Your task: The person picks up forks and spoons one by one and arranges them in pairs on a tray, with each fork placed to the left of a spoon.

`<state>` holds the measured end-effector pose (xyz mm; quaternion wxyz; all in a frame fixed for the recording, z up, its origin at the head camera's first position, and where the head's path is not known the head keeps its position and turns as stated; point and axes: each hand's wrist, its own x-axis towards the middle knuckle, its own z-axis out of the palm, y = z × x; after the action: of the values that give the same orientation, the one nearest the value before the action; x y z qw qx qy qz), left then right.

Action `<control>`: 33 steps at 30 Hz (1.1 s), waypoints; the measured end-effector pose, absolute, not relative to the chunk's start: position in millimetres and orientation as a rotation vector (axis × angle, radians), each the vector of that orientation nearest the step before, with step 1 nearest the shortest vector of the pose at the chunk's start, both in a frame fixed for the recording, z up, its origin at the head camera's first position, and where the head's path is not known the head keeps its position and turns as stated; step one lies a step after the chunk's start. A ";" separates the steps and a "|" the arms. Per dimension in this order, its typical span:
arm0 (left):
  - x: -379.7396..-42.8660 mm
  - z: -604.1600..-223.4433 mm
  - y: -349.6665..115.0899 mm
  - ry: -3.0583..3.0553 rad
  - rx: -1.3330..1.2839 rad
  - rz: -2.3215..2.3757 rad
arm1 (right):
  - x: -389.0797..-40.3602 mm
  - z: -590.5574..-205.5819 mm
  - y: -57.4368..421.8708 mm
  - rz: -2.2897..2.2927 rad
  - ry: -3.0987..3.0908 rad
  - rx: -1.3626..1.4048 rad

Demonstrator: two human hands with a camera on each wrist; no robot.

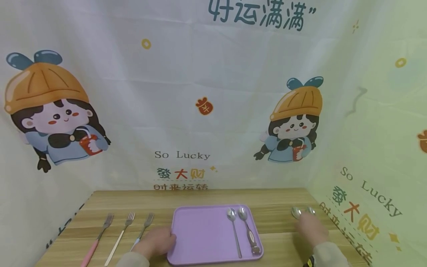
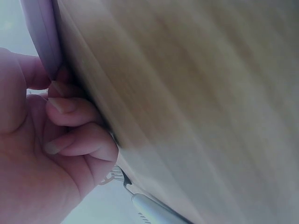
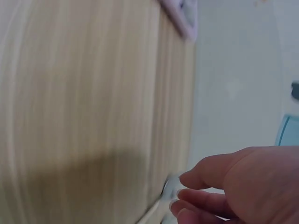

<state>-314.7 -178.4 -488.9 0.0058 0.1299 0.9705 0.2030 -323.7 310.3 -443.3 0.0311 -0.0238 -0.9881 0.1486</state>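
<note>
My left hand (image 1: 156,240) grips the left edge of a purple tray (image 1: 200,235). In the left wrist view, the thumb and curled fingers (image 2: 74,112) pinch the tray's rim (image 2: 44,32) near the wooden table. Two metal spoons, one plain (image 1: 236,237) and one with a brown decorated handle (image 1: 251,237), lie along the tray's right side. Over at the right, my right hand (image 1: 312,230) is close to two more spoons, whose bowls (image 1: 296,212) show past it while their handles are hidden. Its thumb and fingers are apart near a spoon (image 3: 170,186) in the right wrist view.
Left of the tray lie three forks: one pink-handled (image 1: 90,254), one cream-handled (image 1: 115,246) and one blue-handled (image 1: 136,243), partly behind my left hand. A printed cloth (image 1: 233,148) hangs along the back and both sides of the wooden table (image 1: 273,237).
</note>
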 end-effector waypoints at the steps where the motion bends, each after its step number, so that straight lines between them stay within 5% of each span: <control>1: -314.7 -488.9 -178.6 3.040 0.408 0.636 | -322.7 -442.9 315.5 0.434 -3.055 -0.071; 33: -315.9 -491.3 -178.3 3.061 0.367 0.603 | -320.4 -452.1 334.8 0.503 -3.105 -0.276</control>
<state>-315.9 -178.3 -491.3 0.0001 0.1169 0.9744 0.1918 -320.4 334.8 -452.1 -0.0079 -0.0875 -0.9833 0.1593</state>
